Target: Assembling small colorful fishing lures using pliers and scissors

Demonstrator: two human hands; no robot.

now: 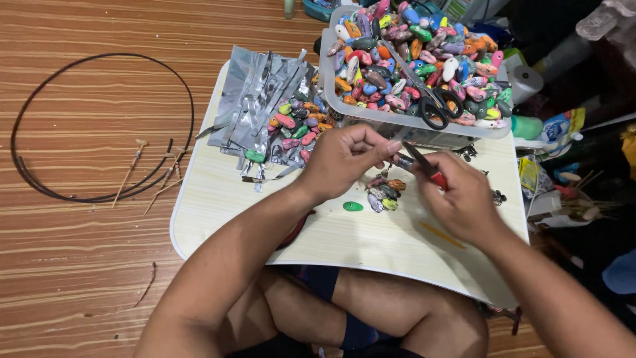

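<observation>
A small cluster of joined painted beads [384,193] lies on the pale bench [218,199] between the person's hands, so a short length of the beadwork looks done. Far more seems left: a clear plastic tub [326,73] at the far side is heaped with loose colourful beads, and another loose pile [298,126] sits to its left beside a stack of silver foil strips [258,93]. One green bead [352,206] lies alone, just near of the cluster.

The left hand [341,159] has its grip narrowed to a pinch, thumb and fingertips closed on something small just above the cluster; what it pinches is too small to tell. The right hand [460,195] is closed around red-handled pliers [424,166], whose tip points toward that pinch.

Black-handled scissors [434,103] rest on the beads in the tub. A dark wire hoop [99,126] lies on the wooden floor, well to the left.
</observation>
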